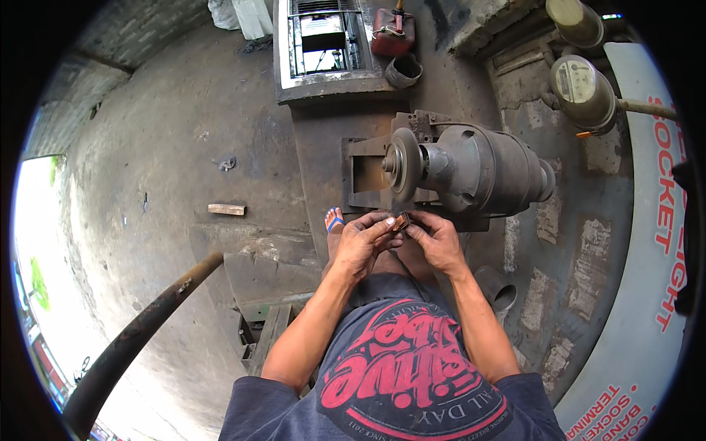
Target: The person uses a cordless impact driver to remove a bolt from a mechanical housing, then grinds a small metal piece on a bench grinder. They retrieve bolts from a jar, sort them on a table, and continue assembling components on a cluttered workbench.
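Note:
Between both hands, in front of my body, is a small copper-brown block (401,222) with a dark edge, too small to name its kind. My left hand (365,239) pinches it from the left with thumb and fingers. From the right, my right hand (439,241) grips its dark end, fingers curled. Just beyond the hands stands a bench grinder (489,170), a grey motor on a metal stand. Its round wheel (404,165) faces left, a short way above the block and apart from it. Whether the wheel turns I cannot tell.
A dark metal pole (158,323) slants up at the left. On the floor lies a wooden piece (226,209). Beyond the grinder are a red jerrycan (393,33), a dark pot (404,71) and a framed opening (323,92). A printed banner (625,220) hangs right, near two round meters (583,84).

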The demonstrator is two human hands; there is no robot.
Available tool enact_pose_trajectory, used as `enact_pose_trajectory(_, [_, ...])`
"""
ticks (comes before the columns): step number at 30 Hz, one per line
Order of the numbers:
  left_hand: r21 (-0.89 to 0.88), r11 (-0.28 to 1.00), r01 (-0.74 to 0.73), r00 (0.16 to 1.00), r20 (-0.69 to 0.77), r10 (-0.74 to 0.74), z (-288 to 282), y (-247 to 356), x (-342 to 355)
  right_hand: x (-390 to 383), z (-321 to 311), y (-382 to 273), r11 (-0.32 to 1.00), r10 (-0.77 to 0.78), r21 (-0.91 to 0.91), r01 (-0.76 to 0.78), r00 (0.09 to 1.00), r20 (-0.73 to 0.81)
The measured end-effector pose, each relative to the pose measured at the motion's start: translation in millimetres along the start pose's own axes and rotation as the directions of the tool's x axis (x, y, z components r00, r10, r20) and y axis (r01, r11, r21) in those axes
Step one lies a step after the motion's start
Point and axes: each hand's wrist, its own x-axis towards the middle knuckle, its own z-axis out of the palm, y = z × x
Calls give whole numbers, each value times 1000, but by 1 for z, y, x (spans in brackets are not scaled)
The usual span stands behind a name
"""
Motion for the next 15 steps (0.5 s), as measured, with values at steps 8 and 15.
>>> enact_pose_trajectory(8, [-103, 995, 8, 1000, 12, -7, 1, -1, 6, 3, 1, -4, 998, -18, -57, 14, 998, -63])
enact_pose_trajectory(15, [-211, 978, -4, 998, -54, -8, 15, -6, 19, 18, 14, -1, 993, -63, 87, 77, 986, -155])
